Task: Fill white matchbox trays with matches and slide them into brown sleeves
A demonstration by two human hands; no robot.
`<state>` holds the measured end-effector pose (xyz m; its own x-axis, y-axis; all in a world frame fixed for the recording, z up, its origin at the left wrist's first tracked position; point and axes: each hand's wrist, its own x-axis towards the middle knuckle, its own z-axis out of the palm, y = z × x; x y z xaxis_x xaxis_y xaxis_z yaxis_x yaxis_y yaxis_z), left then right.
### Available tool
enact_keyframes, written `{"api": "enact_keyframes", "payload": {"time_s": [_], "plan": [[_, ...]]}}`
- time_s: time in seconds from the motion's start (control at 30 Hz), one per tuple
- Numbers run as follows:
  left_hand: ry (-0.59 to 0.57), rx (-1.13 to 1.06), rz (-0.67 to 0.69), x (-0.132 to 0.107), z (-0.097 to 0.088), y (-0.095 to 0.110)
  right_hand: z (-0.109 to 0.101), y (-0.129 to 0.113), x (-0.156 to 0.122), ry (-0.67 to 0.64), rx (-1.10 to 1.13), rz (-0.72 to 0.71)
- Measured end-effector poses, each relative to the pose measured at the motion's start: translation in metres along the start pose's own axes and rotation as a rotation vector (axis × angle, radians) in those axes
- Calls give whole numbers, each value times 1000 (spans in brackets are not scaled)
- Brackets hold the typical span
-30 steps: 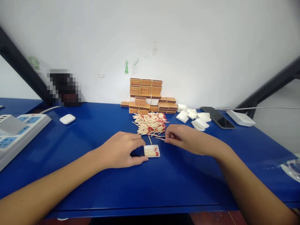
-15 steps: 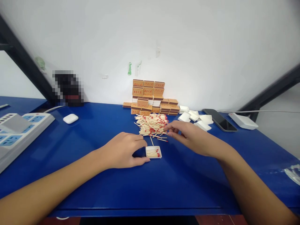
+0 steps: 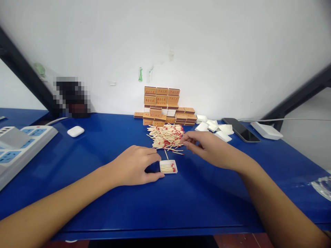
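My left hand (image 3: 134, 165) rests on the blue table (image 3: 103, 203), thumb and forefinger pinching the left side of a small white matchbox tray (image 3: 168, 166) that holds a few red-tipped matches. My right hand (image 3: 207, 148) reaches over the right edge of a loose pile of matches (image 3: 167, 137), its fingertips pinched together at the pile; what they grip is too small to make out. A couple of stray matches (image 3: 176, 152) lie between the pile and the tray.
Stacked orange matchboxes (image 3: 163, 106) stand against the white wall. Several empty white trays (image 3: 214, 127) lie to their right, then a black phone (image 3: 241, 130) and a white adapter (image 3: 266, 130). A white earbud case (image 3: 75, 131) and a power strip (image 3: 18, 146) sit at the left.
My right hand has moved from beside the tray up and away to the right edge of the match pile. The left hand has stayed on the tray.
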<state>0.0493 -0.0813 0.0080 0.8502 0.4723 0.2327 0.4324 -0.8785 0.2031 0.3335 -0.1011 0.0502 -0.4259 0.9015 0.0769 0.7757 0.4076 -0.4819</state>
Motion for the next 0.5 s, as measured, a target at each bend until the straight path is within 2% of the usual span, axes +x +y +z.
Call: {"api": "enact_keyframes", "payload": {"time_s": [0.07, 0.17, 0.5], "plan": [[3, -2, 2, 0, 0, 0, -1, 0, 0, 80, -11, -36], [5, -1, 2, 0, 1, -1, -2, 1, -1, 114, 22, -50], [19, 9, 18, -1, 1, 0, 10, -4, -2, -29, 3, -37]]}}
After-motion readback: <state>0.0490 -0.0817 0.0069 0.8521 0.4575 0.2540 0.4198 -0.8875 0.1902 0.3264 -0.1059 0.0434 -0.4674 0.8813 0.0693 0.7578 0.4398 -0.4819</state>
